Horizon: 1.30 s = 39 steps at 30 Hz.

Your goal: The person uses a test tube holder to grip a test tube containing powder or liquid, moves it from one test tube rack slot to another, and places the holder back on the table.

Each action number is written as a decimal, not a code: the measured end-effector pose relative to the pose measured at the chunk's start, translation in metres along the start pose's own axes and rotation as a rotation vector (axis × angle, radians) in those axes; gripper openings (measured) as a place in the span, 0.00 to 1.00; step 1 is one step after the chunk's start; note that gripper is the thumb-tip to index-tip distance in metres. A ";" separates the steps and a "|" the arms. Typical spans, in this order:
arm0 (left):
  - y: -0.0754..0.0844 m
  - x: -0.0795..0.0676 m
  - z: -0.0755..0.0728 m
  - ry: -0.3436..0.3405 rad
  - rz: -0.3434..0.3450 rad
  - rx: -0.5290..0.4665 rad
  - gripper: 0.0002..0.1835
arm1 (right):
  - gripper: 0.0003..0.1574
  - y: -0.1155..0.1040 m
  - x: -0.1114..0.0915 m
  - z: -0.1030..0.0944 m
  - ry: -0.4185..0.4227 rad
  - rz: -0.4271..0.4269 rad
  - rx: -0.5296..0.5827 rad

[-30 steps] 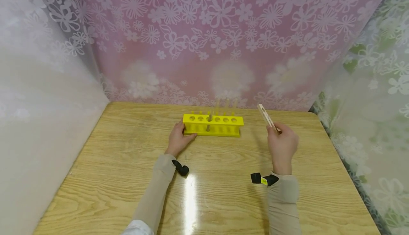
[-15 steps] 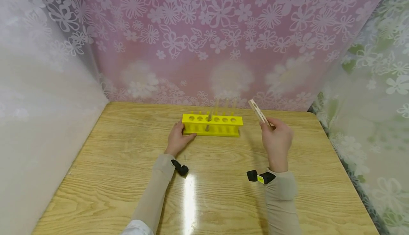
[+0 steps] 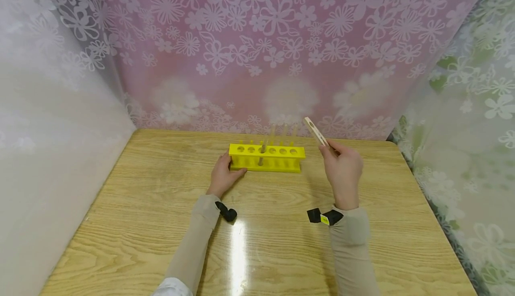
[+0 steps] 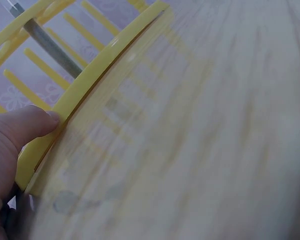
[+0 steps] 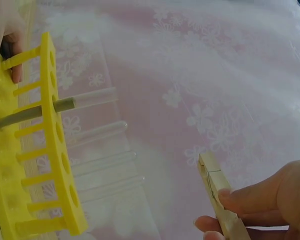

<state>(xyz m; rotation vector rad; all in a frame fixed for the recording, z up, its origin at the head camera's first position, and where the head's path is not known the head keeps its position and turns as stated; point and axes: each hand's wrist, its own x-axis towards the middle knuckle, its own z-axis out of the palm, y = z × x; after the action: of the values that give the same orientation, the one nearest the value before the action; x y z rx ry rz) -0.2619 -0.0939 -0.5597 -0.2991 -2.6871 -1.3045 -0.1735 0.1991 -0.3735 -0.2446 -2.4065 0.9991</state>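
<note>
At the left end of a yellow test tube rack [image 3: 281,156], my left hand [image 3: 222,177] grips it, thumb over the front edge of the base in the left wrist view. One test tube [image 5: 22,118] with grey-green liquid stands in the rack's third hole from the left. Behind the top plate, three clear test tubes [image 5: 105,134] sit with rounded ends up on the rear pegs. My right hand [image 3: 344,171] pinches a wooden test tube clamp [image 5: 215,181] between thumb and fingers. It is raised to the right of the rack, with the clamp's tip pointing up and left, apart from the tubes.
The rack stands near the back of a wood-grain table [image 3: 161,224]. A pink floral curtain [image 3: 225,41] hangs just behind it, and pale sheets close off both sides. Black wrist cameras are strapped over both sleeves.
My right hand has moved left and a little away from me, bringing the clamp nearer the rack. The left hand and the rack stay in place.
</note>
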 end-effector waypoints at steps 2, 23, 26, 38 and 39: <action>0.000 0.000 0.000 0.000 -0.005 0.004 0.37 | 0.19 -0.003 0.001 0.001 -0.008 -0.001 -0.003; -0.001 -0.001 0.002 0.005 -0.007 -0.016 0.37 | 0.18 -0.021 0.009 0.017 -0.092 -0.084 -0.020; -0.001 -0.001 0.002 0.003 -0.006 -0.016 0.37 | 0.18 -0.023 0.010 0.020 -0.099 -0.108 -0.034; 0.001 -0.001 0.000 0.010 -0.002 -0.010 0.36 | 0.18 -0.030 0.012 0.028 -0.121 -0.178 -0.045; 0.001 -0.001 0.000 0.010 -0.001 -0.010 0.36 | 0.18 -0.031 0.012 0.029 -0.124 -0.184 -0.047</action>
<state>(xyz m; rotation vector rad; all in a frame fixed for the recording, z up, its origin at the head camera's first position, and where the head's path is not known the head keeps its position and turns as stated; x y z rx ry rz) -0.2605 -0.0935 -0.5596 -0.2919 -2.6743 -1.3161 -0.1980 0.1637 -0.3646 0.0231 -2.5127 0.8983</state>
